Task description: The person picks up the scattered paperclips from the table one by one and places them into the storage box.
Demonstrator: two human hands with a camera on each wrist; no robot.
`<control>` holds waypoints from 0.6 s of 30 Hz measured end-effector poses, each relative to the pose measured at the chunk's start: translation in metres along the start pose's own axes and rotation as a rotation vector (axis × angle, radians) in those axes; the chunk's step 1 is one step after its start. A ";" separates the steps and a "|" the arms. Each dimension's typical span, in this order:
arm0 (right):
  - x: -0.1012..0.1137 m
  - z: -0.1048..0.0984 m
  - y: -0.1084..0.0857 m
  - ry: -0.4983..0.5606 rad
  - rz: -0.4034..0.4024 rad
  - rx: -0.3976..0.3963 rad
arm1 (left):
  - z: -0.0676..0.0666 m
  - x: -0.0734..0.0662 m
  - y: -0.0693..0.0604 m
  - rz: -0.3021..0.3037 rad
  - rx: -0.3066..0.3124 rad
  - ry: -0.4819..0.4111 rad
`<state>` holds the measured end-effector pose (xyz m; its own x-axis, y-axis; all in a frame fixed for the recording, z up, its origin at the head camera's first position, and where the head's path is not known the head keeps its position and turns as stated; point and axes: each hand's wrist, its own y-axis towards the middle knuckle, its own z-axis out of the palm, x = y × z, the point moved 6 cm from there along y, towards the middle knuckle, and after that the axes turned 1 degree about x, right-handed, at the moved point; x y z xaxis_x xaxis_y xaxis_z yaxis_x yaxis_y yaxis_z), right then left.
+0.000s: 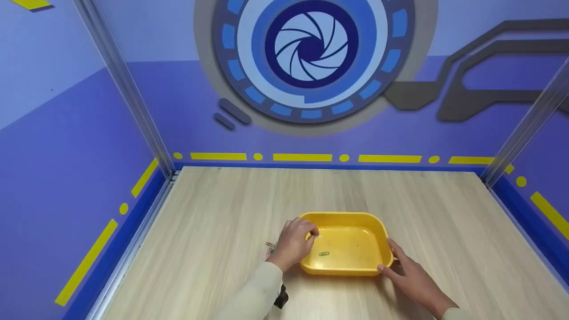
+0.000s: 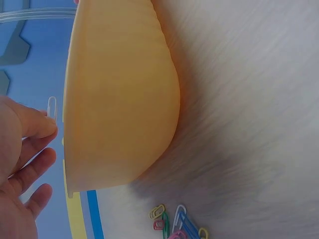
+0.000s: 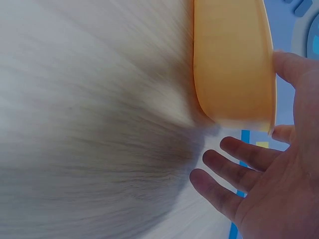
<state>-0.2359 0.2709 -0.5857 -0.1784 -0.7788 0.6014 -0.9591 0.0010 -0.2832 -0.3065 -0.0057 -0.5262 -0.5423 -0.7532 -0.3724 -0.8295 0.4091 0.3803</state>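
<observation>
In the head view, my left hand (image 1: 292, 243) is above the left side of a yellow plastic bin (image 1: 342, 272). Between thumb and forefinger it pinches a whitish paper clip (image 2: 52, 107), clear in the left wrist view. A green paper clip (image 1: 323, 254) lies on the bin's floor. At the bin's right near corner is my right hand (image 1: 413, 278), its thumb and forefinger touching the rim while the other fingers (image 3: 232, 174) are spread, off the bin. Several coloured paper clips (image 2: 179, 226) lie on the table left of the bin, partly hidden by my left hand in the head view.
The bin stands on a wood-grain table (image 1: 213, 213). Blue and purple printed panels (image 1: 164, 106) rise behind and beside it, with metal posts (image 1: 129, 89) at the corners. A small dark object (image 1: 281, 297) shows beside my left sleeve.
</observation>
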 end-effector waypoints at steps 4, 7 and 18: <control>0.001 0.000 -0.001 -0.014 -0.008 -0.012 | 0.001 -0.002 0.001 0.010 -0.014 0.003; 0.000 0.000 -0.001 -0.018 0.000 -0.010 | 0.003 -0.002 0.002 0.007 -0.015 -0.012; -0.001 0.000 0.001 -0.017 0.017 -0.001 | 0.009 -0.002 0.006 -0.015 -0.004 -0.035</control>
<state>-0.2362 0.2715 -0.5867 -0.1908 -0.7890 0.5840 -0.9562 0.0150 -0.2922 -0.3115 0.0033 -0.5306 -0.5340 -0.7406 -0.4079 -0.8371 0.3954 0.3780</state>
